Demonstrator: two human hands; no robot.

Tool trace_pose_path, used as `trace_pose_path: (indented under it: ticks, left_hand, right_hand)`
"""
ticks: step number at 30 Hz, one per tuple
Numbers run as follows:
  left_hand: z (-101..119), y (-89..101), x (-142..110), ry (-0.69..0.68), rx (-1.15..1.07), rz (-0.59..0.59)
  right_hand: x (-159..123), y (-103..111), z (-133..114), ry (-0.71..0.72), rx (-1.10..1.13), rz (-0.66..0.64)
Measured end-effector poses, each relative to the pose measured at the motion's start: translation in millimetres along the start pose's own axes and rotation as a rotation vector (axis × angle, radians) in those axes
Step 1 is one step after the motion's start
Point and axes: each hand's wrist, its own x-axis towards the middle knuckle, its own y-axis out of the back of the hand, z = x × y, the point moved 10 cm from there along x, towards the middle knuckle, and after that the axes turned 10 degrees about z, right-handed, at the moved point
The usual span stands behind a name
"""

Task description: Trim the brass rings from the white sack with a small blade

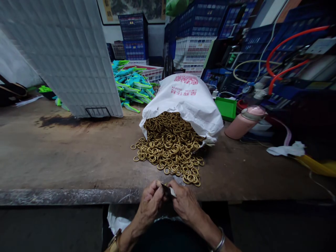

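My right hand (187,203) is closed around a dark, flat, blade-like tool (166,190) with a whitish part by the thumb. Close beside it, my left hand (150,202) is closed in a pinch at the tool's other end; what lies between its fingertips is too small to make out. Both hands are at the table's front edge. Just beyond them, a heap of brass-coloured rings (173,150) spills from the mouth of a white sack (189,101) lying on its side with red print on it.
A tall pale ribbed panel (78,59) stands on the wooden table (65,154) at left. Behind are teal-and-green pieces (133,84) and stacked crates (194,49). At right sit a green tray (225,108), a pink bottle (245,122) and a red hose (278,45).
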Motion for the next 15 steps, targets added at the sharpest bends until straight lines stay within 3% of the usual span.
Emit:
trace_pose_path:
  ticks: [6,12,15]
  left_hand:
    - [-13.1,3.2,-5.1,0.071,-0.002,-0.06]
    - [-15.9,1.1,-22.9,0.152,-0.098,-0.147]
    - [-14.6,-0.2,-24.7,0.202,-0.219,-0.156]
  right_hand:
    - [2.1,1.8,5.3,-0.068,-0.178,-0.014]
    - [9.7,15.4,15.7,-0.09,-0.226,0.131]
    - [15.2,16.6,11.4,-0.034,-0.196,0.2]
